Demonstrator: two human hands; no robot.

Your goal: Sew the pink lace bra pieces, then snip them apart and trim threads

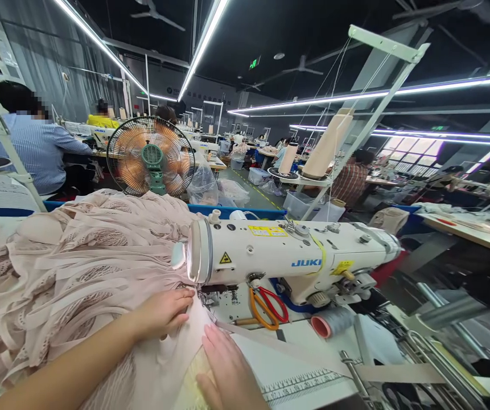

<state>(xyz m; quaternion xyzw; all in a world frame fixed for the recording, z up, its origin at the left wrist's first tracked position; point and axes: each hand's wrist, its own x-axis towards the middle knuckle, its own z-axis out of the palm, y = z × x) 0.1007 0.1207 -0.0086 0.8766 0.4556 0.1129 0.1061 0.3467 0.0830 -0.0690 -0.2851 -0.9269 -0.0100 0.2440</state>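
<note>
The fabric (196, 322) lay between the hands, at the needle end of the machine (266, 250) — apparently the feeding step. Left hand (163, 312): fingers extended, pressed on the fabric. Right hand (227, 364): flat upon it, thumb apart — no pinch evident. The next move seemingly called for even guidance.
</note>
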